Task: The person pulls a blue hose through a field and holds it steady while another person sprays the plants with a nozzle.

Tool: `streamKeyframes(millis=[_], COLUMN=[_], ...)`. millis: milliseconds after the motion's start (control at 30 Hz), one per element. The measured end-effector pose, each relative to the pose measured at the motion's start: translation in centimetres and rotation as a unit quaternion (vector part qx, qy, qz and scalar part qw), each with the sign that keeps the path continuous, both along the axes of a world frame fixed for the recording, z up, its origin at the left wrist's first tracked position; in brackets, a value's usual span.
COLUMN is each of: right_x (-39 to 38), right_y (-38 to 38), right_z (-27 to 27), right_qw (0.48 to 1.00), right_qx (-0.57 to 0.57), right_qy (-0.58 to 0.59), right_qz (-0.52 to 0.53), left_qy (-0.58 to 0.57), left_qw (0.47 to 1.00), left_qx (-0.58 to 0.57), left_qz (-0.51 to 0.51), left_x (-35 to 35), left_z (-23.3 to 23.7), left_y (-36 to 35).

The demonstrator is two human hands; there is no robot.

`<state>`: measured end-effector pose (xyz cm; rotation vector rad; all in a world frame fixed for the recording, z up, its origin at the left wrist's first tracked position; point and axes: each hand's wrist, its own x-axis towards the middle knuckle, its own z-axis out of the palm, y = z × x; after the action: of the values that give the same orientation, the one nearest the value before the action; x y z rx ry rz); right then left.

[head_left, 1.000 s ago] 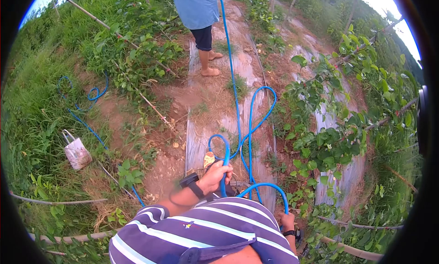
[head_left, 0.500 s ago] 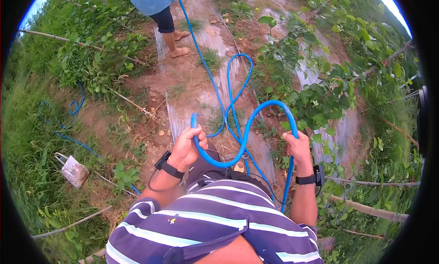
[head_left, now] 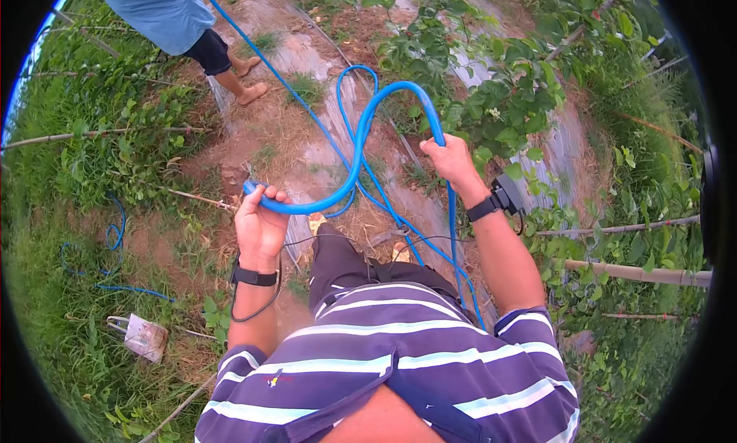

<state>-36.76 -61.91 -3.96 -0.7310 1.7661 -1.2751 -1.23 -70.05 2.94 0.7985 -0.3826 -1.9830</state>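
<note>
A blue hose [head_left: 355,166] runs between my two hands in an S-shaped bend, raised above the ground. My left hand [head_left: 259,222] is closed around it close to a bent-over part at the left. On the right, my right hand [head_left: 453,165] grips the same hose where the high loop comes down. From there the hose drops past my waist. More of it lies looped on the ground ahead and stretches up toward a person in a blue shirt [head_left: 165,21]. Both my wrists carry dark straps with small devices.
Leafy plants [head_left: 499,97] border the path on the right, with bamboo poles [head_left: 637,274] among them. Grass and bushes line the left, where a white bag [head_left: 146,337] sits near another stretch of blue hose [head_left: 134,289]. Plastic sheeting [head_left: 307,55] covers part of the soil.
Both hands have moved forward, away from my body, still gripping the hose; the left has also shifted left. The person ahead appears further left as my view has turned.
</note>
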Motion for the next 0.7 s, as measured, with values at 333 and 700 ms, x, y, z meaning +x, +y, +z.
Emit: streamKeyframes(millis=[333,700], right_x=[2.3,2.3], right_y=[7.8,10.4], right_z=[-9.7,-11.3], right_qw=[0.944,0.918], right_qx=[0.139,0.145], right_qy=[0.281,0.346], right_qz=[0.106,0.129], left_qy=[-0.068,-0.092], left_qw=[0.989,0.989], left_qx=[0.075,0.074], left_qz=[-0.105,-0.085], left_x=[0.3,1.4], left_z=[-6.3,-6.8], left_y=[3.1,3.0])
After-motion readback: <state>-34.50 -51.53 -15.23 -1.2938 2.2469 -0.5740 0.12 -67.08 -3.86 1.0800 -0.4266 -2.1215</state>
